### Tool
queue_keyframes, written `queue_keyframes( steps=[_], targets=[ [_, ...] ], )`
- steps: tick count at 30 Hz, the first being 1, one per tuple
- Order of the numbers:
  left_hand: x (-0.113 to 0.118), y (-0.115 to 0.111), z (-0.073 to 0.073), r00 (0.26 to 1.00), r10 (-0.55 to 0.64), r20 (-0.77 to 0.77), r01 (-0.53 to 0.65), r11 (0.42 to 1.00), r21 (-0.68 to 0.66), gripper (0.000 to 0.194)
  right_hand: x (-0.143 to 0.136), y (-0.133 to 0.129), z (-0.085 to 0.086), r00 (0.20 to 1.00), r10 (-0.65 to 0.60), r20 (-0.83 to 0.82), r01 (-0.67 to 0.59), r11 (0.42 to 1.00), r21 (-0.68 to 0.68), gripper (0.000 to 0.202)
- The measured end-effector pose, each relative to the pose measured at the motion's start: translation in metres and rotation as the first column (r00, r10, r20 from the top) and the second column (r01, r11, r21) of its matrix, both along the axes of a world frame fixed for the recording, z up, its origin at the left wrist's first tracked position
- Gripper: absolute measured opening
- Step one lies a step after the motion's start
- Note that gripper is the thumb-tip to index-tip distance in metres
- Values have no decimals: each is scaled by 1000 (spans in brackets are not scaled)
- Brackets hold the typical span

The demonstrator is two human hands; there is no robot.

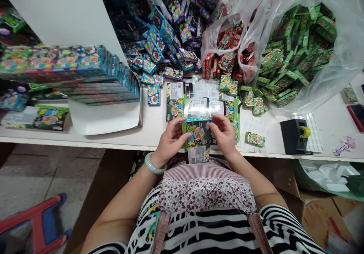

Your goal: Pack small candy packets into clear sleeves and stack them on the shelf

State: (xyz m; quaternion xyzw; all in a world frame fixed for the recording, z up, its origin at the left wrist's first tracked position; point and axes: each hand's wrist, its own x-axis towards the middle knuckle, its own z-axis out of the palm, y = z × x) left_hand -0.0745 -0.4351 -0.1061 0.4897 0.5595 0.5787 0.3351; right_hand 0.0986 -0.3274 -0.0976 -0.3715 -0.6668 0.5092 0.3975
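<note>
A dark printed package [198, 132] with a colourful wheel picture is held upright at the table's front edge, with a blue strip along its top and a white label panel at the bottom. My left hand [172, 138], with a pale green bangle on the wrist, grips its left side, thumb across the front. On the right side, my right hand [223, 133] pinches the edge near the top. Behind it lie similar flat dark-and-green packages [174, 108] and clear plastic sleeves [199, 104].
Small blue boxes [153, 94], purple boxes, red boxes and a clear bag of green boxes [301, 53] fill the back. Stacked box sets [93, 62] stand left. A black tape dispenser [294, 136] sits right. A red and blue stool [36, 220] is on the floor.
</note>
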Motion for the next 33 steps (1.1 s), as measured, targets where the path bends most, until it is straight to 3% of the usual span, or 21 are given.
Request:
queue_keyframes(
  steps=[2, 5, 9, 13, 17, 19, 26, 29, 33],
  targets=[
    [-1, 3, 1, 999, 10, 43, -11, 1000, 16, 43, 0, 2, 6, 999, 43, -21, -42, 998, 48, 18],
    [0, 12, 8, 991, 128, 47, -130, 990, 56, 23, 3, 14, 16, 984, 176, 36, -178, 979, 102, 9],
    [4, 31, 19, 971, 222, 89, -231, 968, 100, 16, 5, 36, 22, 954, 298, -25, -299, 954, -35, 12],
    [2, 40, 20, 968, 179, 176, -191, 980, 52, 29, 7, 46, 22, 940, 326, -102, -340, 918, -203, 26],
    [-1, 37, 24, 986, 131, 99, -137, 989, 60, 13, 8, 43, 32, 933, 358, 25, -358, 934, -19, 12],
    [-1, 38, 29, 990, 116, 78, -121, 990, 72, 11, 6, 41, 39, 924, 378, 57, -380, 925, 28, 15],
    [-7, 50, 43, 989, 146, 30, -146, 989, -1, 7, -12, 50, 49, 886, 450, 117, -410, 874, -260, 25],
    [-14, 44, 44, 999, 43, -8, -42, 999, 27, 11, -8, 51, 51, 858, 485, 168, -449, 868, -212, 24],
    [-20, 32, 38, 995, -88, -37, 90, 994, 63, 10, 4, 47, 49, 850, 492, 191, -505, 863, 22, 16]
  ],
)
